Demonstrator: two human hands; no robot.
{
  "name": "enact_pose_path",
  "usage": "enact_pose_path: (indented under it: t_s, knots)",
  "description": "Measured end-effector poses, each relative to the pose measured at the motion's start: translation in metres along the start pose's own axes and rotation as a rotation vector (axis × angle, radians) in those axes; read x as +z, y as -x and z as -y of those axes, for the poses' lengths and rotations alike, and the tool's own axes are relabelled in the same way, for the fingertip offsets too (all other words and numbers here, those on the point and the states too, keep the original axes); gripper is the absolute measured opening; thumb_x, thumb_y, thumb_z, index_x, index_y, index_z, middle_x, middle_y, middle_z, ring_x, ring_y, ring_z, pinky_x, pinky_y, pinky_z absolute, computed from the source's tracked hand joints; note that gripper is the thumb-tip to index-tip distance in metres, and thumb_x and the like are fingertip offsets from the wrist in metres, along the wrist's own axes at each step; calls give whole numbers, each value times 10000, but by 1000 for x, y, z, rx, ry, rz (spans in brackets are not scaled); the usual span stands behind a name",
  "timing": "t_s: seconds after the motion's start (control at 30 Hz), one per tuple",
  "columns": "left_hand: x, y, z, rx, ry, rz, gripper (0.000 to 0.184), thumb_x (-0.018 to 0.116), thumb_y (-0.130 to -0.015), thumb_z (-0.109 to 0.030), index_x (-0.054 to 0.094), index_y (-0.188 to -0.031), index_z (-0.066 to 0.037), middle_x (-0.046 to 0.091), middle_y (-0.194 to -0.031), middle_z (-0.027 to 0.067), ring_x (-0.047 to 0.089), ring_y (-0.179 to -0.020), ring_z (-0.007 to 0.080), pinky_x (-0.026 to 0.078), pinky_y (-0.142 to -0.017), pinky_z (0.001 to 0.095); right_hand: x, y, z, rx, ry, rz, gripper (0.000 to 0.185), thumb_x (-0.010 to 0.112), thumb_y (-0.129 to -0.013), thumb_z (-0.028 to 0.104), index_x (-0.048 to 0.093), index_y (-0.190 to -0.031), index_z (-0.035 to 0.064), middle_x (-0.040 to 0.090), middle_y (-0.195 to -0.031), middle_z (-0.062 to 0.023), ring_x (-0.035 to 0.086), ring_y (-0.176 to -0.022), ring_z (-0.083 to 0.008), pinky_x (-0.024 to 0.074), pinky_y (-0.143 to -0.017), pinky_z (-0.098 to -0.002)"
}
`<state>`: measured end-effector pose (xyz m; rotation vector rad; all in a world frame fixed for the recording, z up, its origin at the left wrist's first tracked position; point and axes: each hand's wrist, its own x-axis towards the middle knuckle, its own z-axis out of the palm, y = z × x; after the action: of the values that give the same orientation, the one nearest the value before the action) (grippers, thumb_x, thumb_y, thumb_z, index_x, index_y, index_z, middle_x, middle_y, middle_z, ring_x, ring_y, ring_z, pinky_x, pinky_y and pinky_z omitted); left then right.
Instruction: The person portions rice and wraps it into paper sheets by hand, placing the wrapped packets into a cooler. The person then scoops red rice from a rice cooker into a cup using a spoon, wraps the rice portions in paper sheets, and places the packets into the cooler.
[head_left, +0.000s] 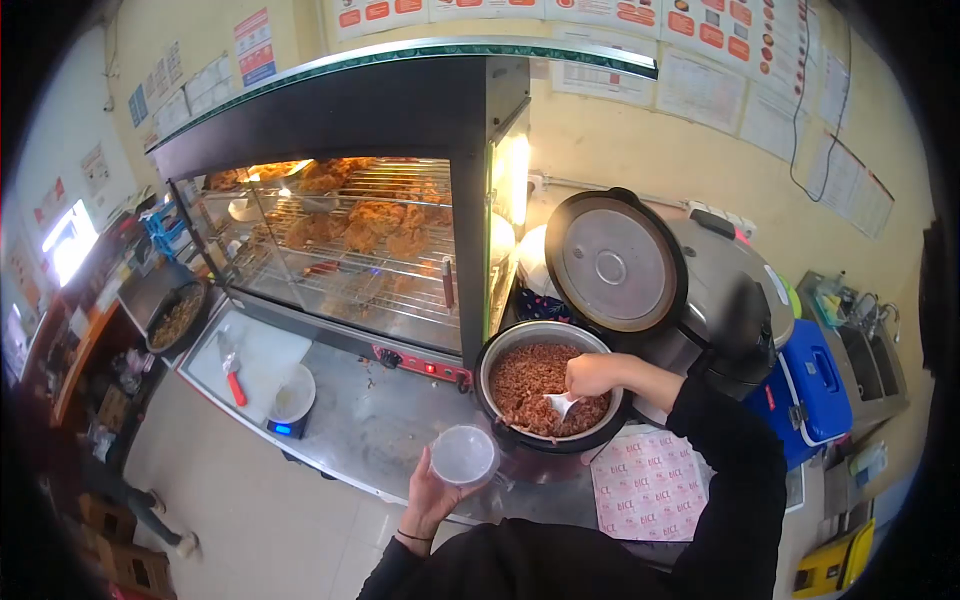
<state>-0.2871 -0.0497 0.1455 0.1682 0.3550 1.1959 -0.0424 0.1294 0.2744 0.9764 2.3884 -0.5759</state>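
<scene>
My right hand (592, 375) grips a white rice paddle (562, 402), its blade dipped into the reddish-brown rice (525, 380). The rice fills much of the pot of a rice cooker (487, 410), whose round lid (612, 258) stands raised behind it. Just left of the cooker's front, my left hand (430, 497) holds a clear round plastic tub (464, 455) by its side, tilted with the opening facing up. Inside the tub no rice can be made out.
A glass warming cabinet (330, 220) with fried chicken stands at the back. Left on the counter are a digital scale (287, 428) bearing a bowl (293, 393), and a red-handled utensil (236, 388). Printed paper (650, 485) lies right of the cooker, near a blue cooler (815, 375).
</scene>
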Motion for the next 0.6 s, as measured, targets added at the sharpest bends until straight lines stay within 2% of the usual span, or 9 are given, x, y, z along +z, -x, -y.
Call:
enact_pose_path:
  t_s: [0.23, 0.37, 0.47, 0.6]
  knots:
    - [21, 5, 17, 86, -86, -33, 664, 306, -848, -558, 250, -1309, -83, 327, -1307, 173, 394, -1153, 365, 414, -878, 515, 7, 4, 7, 97, 78, -316, 221, 543, -734, 257, 656, -795, 78, 631, -743, -130, 610, -720, -283, 468, -659, -386]
    - [27, 4, 22, 157, -234, -73, 669, 315, -844, -562, 258, -1299, -75, 338, -1298, 169, 393, -1155, 359, 410, -887, 506, 16, -11, 32, 127, 232, -269, 237, 507, -744, 279, 661, -818, 115, 634, -760, -117, 612, -711, -304, 483, -645, -406]
    - [43, 6, 23, 175, -283, -105, 655, 320, -848, -555, 263, -1295, -79, 345, -1297, 155, 394, -1160, 339, 398, -898, 505, 15, -13, 22, -22, 136, -332, 226, 510, -747, 277, 664, -825, 131, 631, -751, -124, 611, -707, -298, 481, -641, -406]
    - [44, 5, 23, 192, -354, -140, 628, 332, -856, -539, 268, -1298, -99, 352, -1302, 124, 378, -1179, 304, 358, -922, 504, 14, -3, 8, -97, 49, -336, 221, 537, -733, 266, 664, -853, 130, 632, -793, -132, 607, -771, -296, 475, -685, -396]
